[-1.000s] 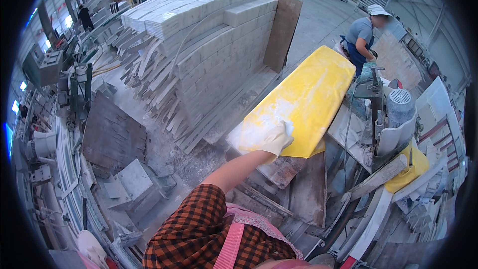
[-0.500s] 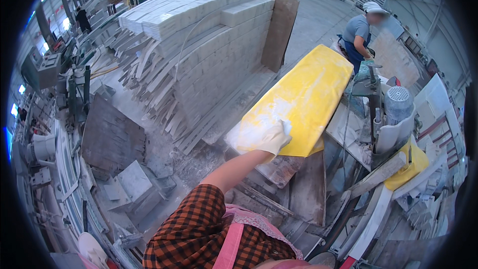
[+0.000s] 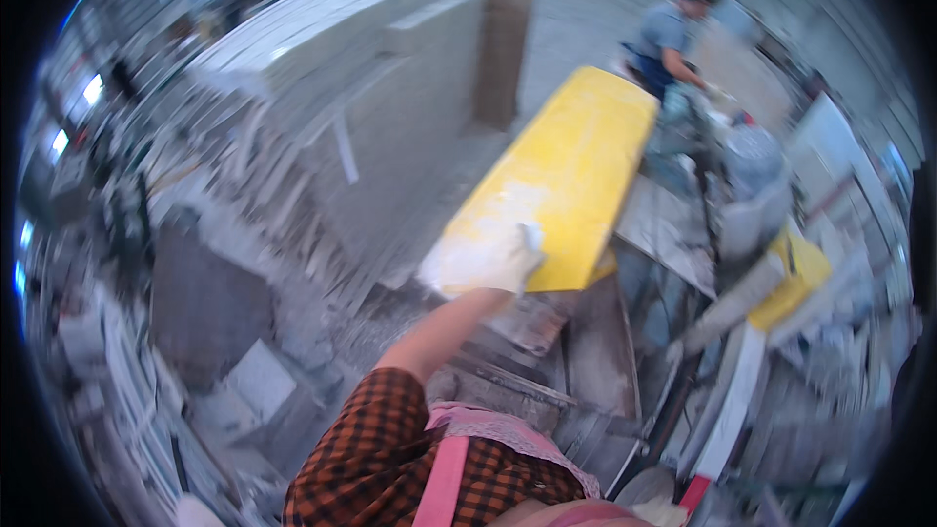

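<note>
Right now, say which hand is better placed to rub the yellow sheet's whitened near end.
Probably the left hand: it lies, arm outstretched, over the whitened near end of the yellow sheet. The right hand can't be clearly made out.

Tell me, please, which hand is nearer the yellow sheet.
Left hand, at the near end of the yellow sheet; the right hand, perhaps the pale shape low in view, is farther off.

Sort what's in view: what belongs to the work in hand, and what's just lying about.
In the work:
- left hand, gloved, on the yellow sheet
- yellow sheet, white-smeared at its near end

Apparently just lying about:
- pale stack
- brown board at its end
- dark board
- smaller yellow piece, right
</note>
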`<state>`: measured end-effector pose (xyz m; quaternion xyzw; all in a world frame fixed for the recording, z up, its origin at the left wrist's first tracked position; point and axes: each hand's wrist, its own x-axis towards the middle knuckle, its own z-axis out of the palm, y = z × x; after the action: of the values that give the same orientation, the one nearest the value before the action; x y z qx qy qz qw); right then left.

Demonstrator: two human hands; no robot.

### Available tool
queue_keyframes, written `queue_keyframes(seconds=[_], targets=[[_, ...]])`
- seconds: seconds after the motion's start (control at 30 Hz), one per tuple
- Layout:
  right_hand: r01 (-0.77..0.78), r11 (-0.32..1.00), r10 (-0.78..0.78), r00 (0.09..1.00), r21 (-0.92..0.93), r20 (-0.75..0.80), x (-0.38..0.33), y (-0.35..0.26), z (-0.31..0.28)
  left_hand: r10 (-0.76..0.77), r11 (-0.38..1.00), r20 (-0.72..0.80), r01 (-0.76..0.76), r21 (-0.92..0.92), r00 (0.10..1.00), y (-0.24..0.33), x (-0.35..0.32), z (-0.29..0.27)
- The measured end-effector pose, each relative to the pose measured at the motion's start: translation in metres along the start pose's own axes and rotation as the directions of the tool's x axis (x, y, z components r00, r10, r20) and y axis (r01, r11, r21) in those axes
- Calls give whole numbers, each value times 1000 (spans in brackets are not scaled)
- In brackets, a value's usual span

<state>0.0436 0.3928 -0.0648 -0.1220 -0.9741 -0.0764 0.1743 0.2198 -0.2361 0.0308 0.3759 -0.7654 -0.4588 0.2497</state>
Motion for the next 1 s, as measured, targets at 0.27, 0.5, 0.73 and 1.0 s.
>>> queue_keyframes(seconds=[0.27, 0.5, 0.73, 1.0], targets=[[-196, 978, 206, 967, -76, 149, -15, -33, -53, -317, 919, -95, 330, 217, 944, 14, 37, 3], [-209, 976, 201, 972, 54, 123, -18, -15, -32, -187, 955, -158, 217, 201, 970, 3, 35, 0], [-87, 963, 40, 982, 256, 183, -17, 5, -50, -171, 974, -125, 187, 129, 977, -7, 43, 0], [399, 793, -475, 878, 460, 57, 55, -3, -86, -192, 975, -147, 205, 83, 970, -41, 66, -3]])
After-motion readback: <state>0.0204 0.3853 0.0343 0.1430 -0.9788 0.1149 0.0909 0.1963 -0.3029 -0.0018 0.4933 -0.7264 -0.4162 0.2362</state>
